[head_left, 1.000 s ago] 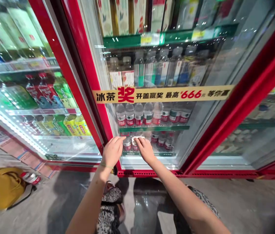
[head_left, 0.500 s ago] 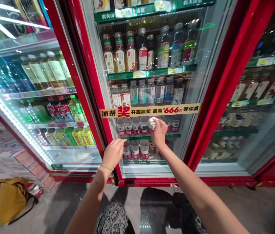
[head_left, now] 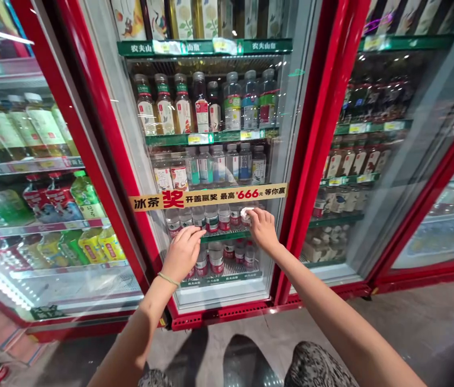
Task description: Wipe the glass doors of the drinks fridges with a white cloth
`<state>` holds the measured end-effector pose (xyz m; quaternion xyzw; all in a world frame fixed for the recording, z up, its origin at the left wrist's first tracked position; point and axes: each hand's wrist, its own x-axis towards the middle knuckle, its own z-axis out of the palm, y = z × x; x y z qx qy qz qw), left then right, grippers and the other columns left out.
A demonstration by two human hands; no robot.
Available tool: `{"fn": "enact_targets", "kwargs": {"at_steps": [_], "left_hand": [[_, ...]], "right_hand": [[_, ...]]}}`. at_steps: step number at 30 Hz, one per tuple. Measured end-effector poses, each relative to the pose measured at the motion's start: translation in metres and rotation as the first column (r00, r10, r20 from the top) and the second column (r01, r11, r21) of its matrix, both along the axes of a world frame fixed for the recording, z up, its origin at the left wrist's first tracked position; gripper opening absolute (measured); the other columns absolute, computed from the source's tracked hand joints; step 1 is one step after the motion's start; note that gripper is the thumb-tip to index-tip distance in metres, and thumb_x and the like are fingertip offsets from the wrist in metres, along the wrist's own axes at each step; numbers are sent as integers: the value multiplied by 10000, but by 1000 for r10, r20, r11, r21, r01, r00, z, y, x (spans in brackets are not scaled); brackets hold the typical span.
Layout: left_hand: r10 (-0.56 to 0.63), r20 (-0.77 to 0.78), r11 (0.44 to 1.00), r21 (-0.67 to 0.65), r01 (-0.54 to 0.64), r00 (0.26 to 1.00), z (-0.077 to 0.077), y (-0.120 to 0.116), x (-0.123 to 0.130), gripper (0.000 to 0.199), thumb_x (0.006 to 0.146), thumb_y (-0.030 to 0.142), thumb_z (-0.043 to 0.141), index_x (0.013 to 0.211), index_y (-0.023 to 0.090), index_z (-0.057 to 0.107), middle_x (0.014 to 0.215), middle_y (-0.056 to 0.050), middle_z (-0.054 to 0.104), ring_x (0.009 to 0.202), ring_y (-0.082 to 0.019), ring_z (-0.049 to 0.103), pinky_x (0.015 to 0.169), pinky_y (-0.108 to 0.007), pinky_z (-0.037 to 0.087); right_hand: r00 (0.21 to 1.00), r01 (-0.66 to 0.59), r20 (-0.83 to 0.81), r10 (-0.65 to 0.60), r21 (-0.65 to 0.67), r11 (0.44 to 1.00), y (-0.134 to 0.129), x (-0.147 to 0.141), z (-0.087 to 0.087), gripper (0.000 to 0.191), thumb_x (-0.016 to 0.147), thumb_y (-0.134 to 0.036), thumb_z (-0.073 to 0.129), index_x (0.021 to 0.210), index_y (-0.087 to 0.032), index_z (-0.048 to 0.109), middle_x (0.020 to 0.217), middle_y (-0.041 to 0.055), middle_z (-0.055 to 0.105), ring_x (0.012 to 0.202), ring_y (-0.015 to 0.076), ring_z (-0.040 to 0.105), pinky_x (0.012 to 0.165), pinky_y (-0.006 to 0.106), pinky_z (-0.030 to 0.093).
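Note:
My right hand (head_left: 263, 228) pinches a crumpled white tissue (head_left: 246, 214) against the glass door (head_left: 227, 290) of a red-framed drinks fridge. The tissue sits just below the right part of a yellow banner strip (head_left: 210, 198) stuck across that door. To the left, my left hand (head_left: 182, 250) is at the same door, below the banner's left part, with its fingers extended and nothing in it. Behind the glass, several bottles (head_left: 224, 219) stand on shelves, partly hidden by my hands and the banner.
Red door frames (head_left: 311, 134) separate this fridge from its neighbours. A left fridge holds pouches and bottles (head_left: 45, 126); a right one holds more bottles (head_left: 358, 161). Grey floor (head_left: 230, 336) lies below, with my knees (head_left: 315, 365) near the bottom edge. Boxes (head_left: 13, 344) stand at lower left.
My view has turned right, and the yellow bag at left has left the picture. My right hand has moved the tissue rightward along the glass, below the banner. My left hand remains at the door.

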<state>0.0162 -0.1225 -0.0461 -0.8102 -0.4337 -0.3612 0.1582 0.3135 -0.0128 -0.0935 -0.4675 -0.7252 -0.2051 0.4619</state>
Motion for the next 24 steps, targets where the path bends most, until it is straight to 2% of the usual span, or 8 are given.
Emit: {"fn": "enact_targets", "kwargs": {"at_steps": [3, 5, 8, 12, 16, 18, 21, 24], "left_hand": [[46, -46, 994, 98, -41, 998, 13, 28, 27, 379, 990, 153, 458, 1308, 259, 634, 1377, -85, 615, 1393, -257, 480, 1184, -491, 420], [87, -90, 979, 191, -69, 992, 30, 52, 41, 386, 986, 161, 483, 1327, 270, 627, 1433, -77, 585, 1441, -270, 437, 1224, -517, 359], [150, -133, 935, 340, -97, 980, 67, 86, 56, 385, 975, 187, 534, 1335, 284, 628, 1460, -75, 575, 1453, -290, 427, 1244, -562, 297], [112, -124, 859, 510, -33, 986, 130, 116, 72, 391, 942, 184, 605, 1312, 302, 650, 1388, -69, 636, 1378, -272, 502, 1233, -527, 303], [53, -89, 829, 559, 6, 995, 203, 128, 97, 421, 903, 178, 684, 1307, 296, 670, 1313, -43, 690, 1285, -244, 555, 1225, -462, 288], [28, -102, 828, 559, 34, 994, 246, 133, 115, 421, 903, 183, 693, 1308, 300, 673, 1303, -36, 699, 1261, -242, 561, 1205, -449, 292], [25, -80, 822, 568, 25, 996, 318, 141, 148, 405, 907, 219, 712, 1298, 318, 678, 1288, -28, 709, 1225, -247, 571, 1150, -446, 318], [28, -55, 819, 574, 9, 998, 395, 149, 191, 404, 904, 207, 716, 1285, 335, 681, 1287, -18, 710, 1204, -257, 579, 1083, -449, 343]], "right_hand": [[1000, -8, 3, 8, 83, 997, 18, 16, 12, 443, 925, -140, 459, 1342, -256, 559, 1298, 106, 587, 1194, 262, 479, 1040, 434, 368], [1000, -8, 18, 5, 175, 985, 32, 22, 33, 451, 943, -154, 462, 1375, -249, 544, 1330, 122, 575, 1233, 270, 477, 1053, 443, 373], [996, 3, 80, -29, 306, 952, 47, 28, 77, 468, 963, -149, 464, 1415, -252, 527, 1321, 132, 586, 1225, 264, 511, 1042, 432, 405], [982, -60, 186, -31, 463, 885, 44, 32, 140, 483, 949, -123, 493, 1410, -258, 546, 1155, 99, 654, 1060, 227, 586, 920, 370, 490], [951, -189, 303, 63, 407, 893, 31, 41, 208, 445, 943, -134, 513, 1371, -236, 582, 1045, 58, 702, 925, 215, 641, 812, 350, 552], [972, -166, 220, 77, 420, 892, 26, 57, 250, 469, 930, -138, 516, 1388, -228, 562, 1048, 65, 696, 933, 227, 658, 797, 360, 571], [999, 37, -27, -27, 538, 842, 22, 101, 325, 455, 916, -194, 574, 1366, -257, 577, 1064, 74, 653, 968, 239, 639, 824, 386, 556], [928, 279, -366, -72, 553, 785, 26, 153, 412, 375, 912, -216, 605, 1281, -281, 620, 1146, 79, 620, 1103, 249, 573, 955, 430, 490]]}}
